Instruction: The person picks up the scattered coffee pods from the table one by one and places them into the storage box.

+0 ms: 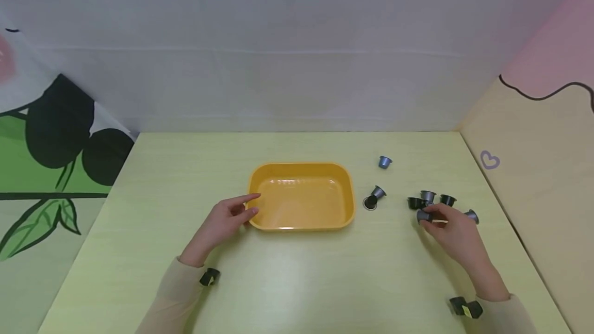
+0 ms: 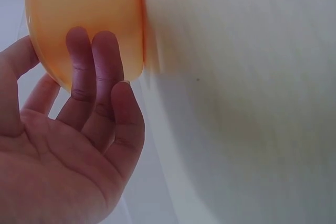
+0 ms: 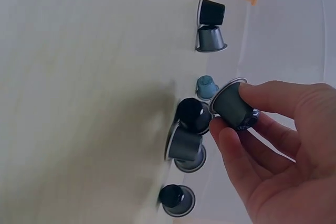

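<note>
My left hand (image 1: 226,222) grips the left end of a yellow-orange plastic tray (image 1: 301,221). In the left wrist view, fingers (image 2: 107,51) lie against the tray's outer wall, while the thumb passes behind its rim. Between thumb and fingertips, my right hand (image 1: 457,233) pinches a dark grey coffee capsule (image 3: 231,106), tilted and lifted above the table in the right wrist view. Close around that hand is a loose cluster of several capsules, among them a black capsule (image 1: 415,203), a silver capsule (image 1: 428,196) and another black capsule (image 1: 447,200). A grey capsule (image 1: 472,216) lies partly behind the hand.
Right of the tray, a grey capsule (image 1: 379,191) lies touching a black capsule (image 1: 370,202). Farther back, a blue capsule (image 1: 384,162) stands apart. The pale table (image 1: 287,282) meets a white cloth (image 1: 297,86) behind and a panel (image 1: 533,184) on the right.
</note>
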Available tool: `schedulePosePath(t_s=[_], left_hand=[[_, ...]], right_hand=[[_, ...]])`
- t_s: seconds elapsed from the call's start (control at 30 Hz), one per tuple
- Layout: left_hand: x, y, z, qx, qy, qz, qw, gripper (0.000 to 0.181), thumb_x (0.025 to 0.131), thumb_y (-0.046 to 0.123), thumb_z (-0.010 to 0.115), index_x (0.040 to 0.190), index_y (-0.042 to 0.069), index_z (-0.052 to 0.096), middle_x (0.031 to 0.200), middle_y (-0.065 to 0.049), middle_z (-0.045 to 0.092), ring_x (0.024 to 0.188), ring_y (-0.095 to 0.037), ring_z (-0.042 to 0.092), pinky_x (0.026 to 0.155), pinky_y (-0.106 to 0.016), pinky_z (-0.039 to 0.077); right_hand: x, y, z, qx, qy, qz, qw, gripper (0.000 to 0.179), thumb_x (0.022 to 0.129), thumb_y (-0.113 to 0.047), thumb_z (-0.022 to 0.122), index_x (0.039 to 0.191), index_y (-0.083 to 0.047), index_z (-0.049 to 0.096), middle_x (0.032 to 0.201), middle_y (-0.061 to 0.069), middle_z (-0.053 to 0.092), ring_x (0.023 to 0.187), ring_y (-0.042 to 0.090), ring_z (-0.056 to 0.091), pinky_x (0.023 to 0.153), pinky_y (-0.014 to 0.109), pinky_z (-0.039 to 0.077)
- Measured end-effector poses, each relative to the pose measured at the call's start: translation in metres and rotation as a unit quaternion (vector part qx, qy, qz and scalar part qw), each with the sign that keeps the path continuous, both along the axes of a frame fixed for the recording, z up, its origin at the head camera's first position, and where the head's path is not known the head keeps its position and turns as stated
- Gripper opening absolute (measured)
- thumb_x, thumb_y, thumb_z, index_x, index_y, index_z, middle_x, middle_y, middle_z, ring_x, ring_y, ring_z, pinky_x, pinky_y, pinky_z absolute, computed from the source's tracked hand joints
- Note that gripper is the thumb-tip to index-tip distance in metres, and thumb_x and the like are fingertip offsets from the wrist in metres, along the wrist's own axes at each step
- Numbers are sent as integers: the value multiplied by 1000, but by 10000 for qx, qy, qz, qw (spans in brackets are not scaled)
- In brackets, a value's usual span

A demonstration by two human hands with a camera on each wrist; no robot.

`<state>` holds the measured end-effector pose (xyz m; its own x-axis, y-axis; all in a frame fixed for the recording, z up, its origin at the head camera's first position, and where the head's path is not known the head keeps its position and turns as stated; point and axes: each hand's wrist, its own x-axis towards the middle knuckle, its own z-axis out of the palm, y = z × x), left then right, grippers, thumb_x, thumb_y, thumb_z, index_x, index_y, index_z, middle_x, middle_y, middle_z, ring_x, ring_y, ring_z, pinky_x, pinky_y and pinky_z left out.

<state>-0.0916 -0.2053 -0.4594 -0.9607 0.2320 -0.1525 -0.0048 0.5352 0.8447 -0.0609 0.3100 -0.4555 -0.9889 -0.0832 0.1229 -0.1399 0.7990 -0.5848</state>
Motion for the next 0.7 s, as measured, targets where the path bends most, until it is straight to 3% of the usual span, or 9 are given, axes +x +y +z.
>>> schedulePosePath(t_s=[0.17,0.4,0.7], left_hand=[[0,0,0,-12,58,-12,10000,45,95,31,70,136,14,63,73,-10,57,60,-15,41,54,-26,31],[0,1,0,51,50,3,10000,46,95,31,71,137,14,63,74,-9,56,61,-16,42,53,-26,31],[0,0,-3,93,122,-45,9999,48,95,30,71,138,14,61,71,-4,52,60,-15,40,53,-25,31]], right_hand=[[-4,-8,7,-132,74,64,9999,28,85,-2,78,110,2,66,103,19,70,88,35,71,70,32,57],[-10,-27,8,-445,114,220,9987,30,84,-1,78,112,-1,69,102,14,72,89,31,72,70,18,52],[-17,-65,17,-1627,-656,512,9832,27,88,-8,77,114,-5,69,104,10,71,88,18,72,72,23,55]])
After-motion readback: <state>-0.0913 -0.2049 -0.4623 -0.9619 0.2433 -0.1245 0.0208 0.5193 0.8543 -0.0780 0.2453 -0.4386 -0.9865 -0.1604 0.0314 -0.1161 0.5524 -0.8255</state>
